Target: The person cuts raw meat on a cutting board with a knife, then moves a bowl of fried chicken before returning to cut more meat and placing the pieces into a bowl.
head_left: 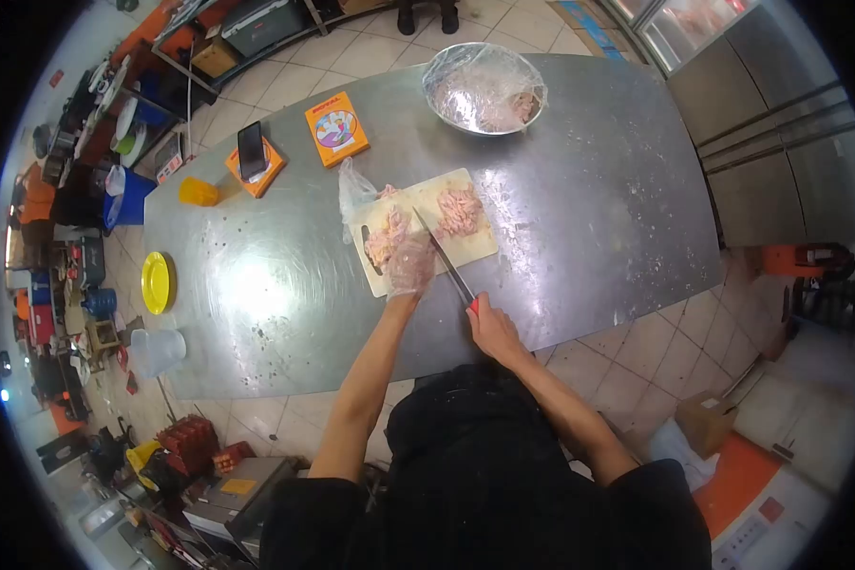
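A white cutting board (pixel 465 249) lies at a slant on the metal table, with cut raw meat on it. One pile of pale pink meat pieces (pixel 460 211) is on the right half, and more raw meat (pixel 386 239) is on the left half. My left hand (pixel 411 268), in a clear plastic glove, presses its curled fingers on the left meat; the fingertips are partly hidden. My right hand (pixel 494 329) is bare and wrapped round the red handle of a long knife (pixel 451 268). The blade crosses the board between the two piles, beside my left hand.
On the metal table (pixel 598 209) are a plastic-covered metal bowl (pixel 484 87), an orange box (pixel 336 129), a phone (pixel 251 150) on another orange box, a yellow cup (pixel 198 192), a yellow plate (pixel 159 283), a clear container (pixel 158 351) and a plastic bag (pixel 353 195). A person's shoes (pixel 427 21) show beyond.
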A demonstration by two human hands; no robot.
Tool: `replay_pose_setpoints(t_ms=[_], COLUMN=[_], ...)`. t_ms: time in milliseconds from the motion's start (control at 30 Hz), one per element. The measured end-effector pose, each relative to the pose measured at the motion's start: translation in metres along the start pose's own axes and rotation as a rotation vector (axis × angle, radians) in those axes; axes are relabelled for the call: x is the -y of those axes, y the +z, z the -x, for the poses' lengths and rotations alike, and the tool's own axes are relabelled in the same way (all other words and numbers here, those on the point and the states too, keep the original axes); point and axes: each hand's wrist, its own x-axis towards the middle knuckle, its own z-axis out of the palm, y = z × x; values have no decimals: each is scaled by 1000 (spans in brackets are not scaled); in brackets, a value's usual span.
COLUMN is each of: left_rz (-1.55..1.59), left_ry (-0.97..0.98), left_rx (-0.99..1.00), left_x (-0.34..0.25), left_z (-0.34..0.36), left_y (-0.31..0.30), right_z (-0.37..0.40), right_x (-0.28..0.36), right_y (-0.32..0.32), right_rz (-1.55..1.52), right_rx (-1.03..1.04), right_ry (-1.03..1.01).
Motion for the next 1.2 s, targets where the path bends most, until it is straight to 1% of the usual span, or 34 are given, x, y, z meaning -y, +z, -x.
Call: replay_pose_setpoints(t_ms=[33,100,200,333,400,433,500,533,567,600,633,700,733,800,833,900,933,967,1033,1067,1133,1167,1200], left_rz=[3,23,35,57,244,242,101,96,58,20,15,61,60,-3,8,-115,-57,-55,-24,-17,189,195,592], left_ry=[-8,48,90,118,-76,-77,140,147,104,63,75,191,201,-83,-83,-74,-22,-25,-69,-89,-229,-250,-378], left_rx=[1,-158,-156,-136,62,61,-35,-40,-14,13,9,-278,-283,54,44,142,-145,-152,57,37,177,164,63], left_x=[2,10,15,16,16,20,31,29,19,10,3,-7,-1,10,5,-5,1,5,13,18,27,27,27], left_z=[-2,-9,-5,-5,-2,-1,-2,-2,-3,-3,-9,-21,-19,-9,-9,-9,-6,-1,5,3,4,5,3], left_y=[3,16,26,24,28,32,42,41,28,15,2,-17,-8,21,15,-5,10,15,20,26,34,30,21], right_z=[0,-3,-5,-26,-46,-57,-80,-92,-97,-95,-92,-77,-55,-2,16,31,33,35,26,18,14,15,16], right_x=[0,3,5,14,20,25,31,34,35,35,36,34,28,-8,-18,-21,-22,-22,-26,-26,-14,-8,-5], right_y=[4,4,3,7,10,10,12,14,16,18,19,13,9,1,-5,-19,-25,-28,-24,-26,-34,-36,-36], right_rz=[-2,0,-55,-109,-120,-101,-86,-80,-77,-84,-69,-54,-56,-55,-47,-35,-21,-7,-3,1,5,-18,-11], right_rx=[-18,-32,-5,-9,-20,-45,-76,-111,-147,-153,-144,-107,-73,-17,-22,-36,-37,-33,-67,-98,-83,-76,-41], right_ry=[-3,-1,14,25,6,-17,-44,-74,-103,-104,-92,-56,-28,33,37,39,62,84,75,68,23,4,-1])
